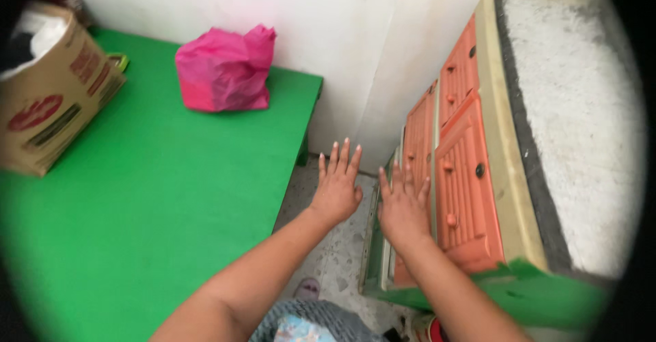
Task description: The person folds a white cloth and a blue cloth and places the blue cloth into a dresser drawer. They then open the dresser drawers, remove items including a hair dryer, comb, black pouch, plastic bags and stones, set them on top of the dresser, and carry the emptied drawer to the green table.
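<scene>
Green tabletop (pixel 137 198), bright pink plastic bag (pixel 224 70), brown cardboard box (pixel 51 96) with red print, orange ribbed drawers (pixel 465 178), speckled grey floor (pixel 335 253).

- Only one view on my end, the head cam, so there's no second view sharing any of the scene.
- It looks steeply down and forward from above my arms, fairly close in, with dark rounded corners at the frame edges.
- My left hand (pixel 337 188) and right hand (pixel 403 209) sit near centre.
- The green platform (pixel 137 198) fills the left, the orange-fronted cabinet (pixel 461 171) runs down the right, and the white wall (pixel 342 28) is across the far side.
</scene>
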{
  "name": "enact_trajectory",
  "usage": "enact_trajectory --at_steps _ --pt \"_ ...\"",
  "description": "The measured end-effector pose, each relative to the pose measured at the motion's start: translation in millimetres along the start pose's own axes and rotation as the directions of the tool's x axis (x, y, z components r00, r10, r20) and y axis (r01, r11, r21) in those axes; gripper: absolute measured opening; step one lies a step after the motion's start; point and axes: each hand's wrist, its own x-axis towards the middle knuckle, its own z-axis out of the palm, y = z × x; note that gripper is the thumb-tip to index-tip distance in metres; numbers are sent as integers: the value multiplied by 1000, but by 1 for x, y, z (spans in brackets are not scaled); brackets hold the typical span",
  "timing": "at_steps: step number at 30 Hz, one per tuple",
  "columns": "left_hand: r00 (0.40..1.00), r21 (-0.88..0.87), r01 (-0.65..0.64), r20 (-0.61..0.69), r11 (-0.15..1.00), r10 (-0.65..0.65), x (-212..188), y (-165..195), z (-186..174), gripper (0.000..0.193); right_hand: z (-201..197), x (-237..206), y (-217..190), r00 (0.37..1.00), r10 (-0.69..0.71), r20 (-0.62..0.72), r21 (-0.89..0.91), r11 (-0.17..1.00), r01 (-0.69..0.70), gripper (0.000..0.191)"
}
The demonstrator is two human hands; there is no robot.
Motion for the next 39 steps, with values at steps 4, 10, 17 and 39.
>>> enact_trajectory --at_steps 4,10,17,39 --pt "999 57 33 -35 998 -31 -32 11 -35 98 -29 -8 -12 998 -9 -69 111 994 16 83" --pt "983 63 112 -153 992 -101 -82 15 -77 100 -53 -11 -37 975 -61 -212 220 969 109 84" --pt "959 153 220 -214 963 -185 -131 7 -121 102 -76 -11 -77 946 -111 -306 351 910 220 84" --pt "913 250 355 -301 901 -277 -204 -76 -243 97 -143 8 -237 892 -212 -401 423 820 385 86"
